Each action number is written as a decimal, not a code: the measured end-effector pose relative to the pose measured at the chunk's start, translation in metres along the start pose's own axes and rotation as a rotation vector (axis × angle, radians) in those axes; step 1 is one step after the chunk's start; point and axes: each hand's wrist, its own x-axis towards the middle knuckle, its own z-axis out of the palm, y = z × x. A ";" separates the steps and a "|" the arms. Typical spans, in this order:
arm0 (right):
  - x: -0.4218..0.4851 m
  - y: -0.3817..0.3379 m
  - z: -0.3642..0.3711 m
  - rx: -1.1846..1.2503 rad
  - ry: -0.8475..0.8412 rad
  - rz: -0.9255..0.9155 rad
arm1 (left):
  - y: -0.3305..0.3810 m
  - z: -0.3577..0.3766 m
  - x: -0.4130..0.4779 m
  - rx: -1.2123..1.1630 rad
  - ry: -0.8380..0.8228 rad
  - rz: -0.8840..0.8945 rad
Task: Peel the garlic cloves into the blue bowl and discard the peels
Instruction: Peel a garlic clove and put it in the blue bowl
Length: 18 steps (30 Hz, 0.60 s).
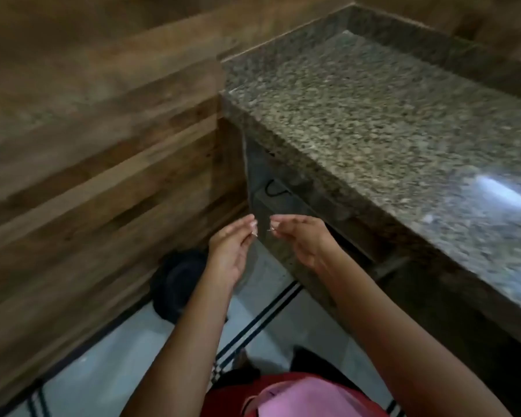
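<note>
Garlic peel scraps (255, 233): we see tiny pale flecks at the fingertips of both hands, too small and blurred to say more. They are in the air, not on any surface.

Left hand (230, 251): palm turned inward, fingers fairly straight, tips brought together against the thumb and pinching a fleck.

Right hand (301, 240): fingers curled in, tips pinching another fleck. We read both pinches as closed on peel, though blur makes that soft.

The two sets of fingertips face each other, near but apart. Both hands are held out just off the left front corner of the granite worktop (373, 121), lower than its top edge.

A dark round bin (178, 281) stands on the floor, in the corner where the wood-panel wall (88, 139) meets the worktop's base. The left hand and forearm partly cover it; the flecks sit up and to the right of its opening.

Pale tile floor (139, 350) with dark stripes. Pink and red clothing (298, 395) at the bottom edge.
</note>
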 end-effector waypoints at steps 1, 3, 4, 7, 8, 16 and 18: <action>0.010 0.009 0.020 -0.024 -0.025 0.028 | 0.009 -0.019 0.007 -0.015 0.044 0.008; 0.026 0.026 0.055 -0.083 -0.071 0.082 | 0.022 -0.054 0.018 -0.042 0.129 0.014; 0.032 0.033 0.070 -0.117 -0.090 0.101 | 0.027 -0.070 0.023 -0.055 0.163 0.012; 0.056 0.056 0.113 -0.205 -0.144 0.157 | 0.040 -0.119 0.041 -0.079 0.261 0.005; 0.063 0.063 0.123 -0.221 -0.155 0.173 | 0.042 -0.132 0.047 -0.079 0.294 0.001; 0.135 0.126 0.173 -0.334 -0.120 0.384 | 0.028 -0.205 0.090 -0.162 0.537 -0.083; 0.152 0.143 0.175 -0.444 -0.107 0.427 | 0.011 -0.217 0.101 -0.156 0.591 -0.150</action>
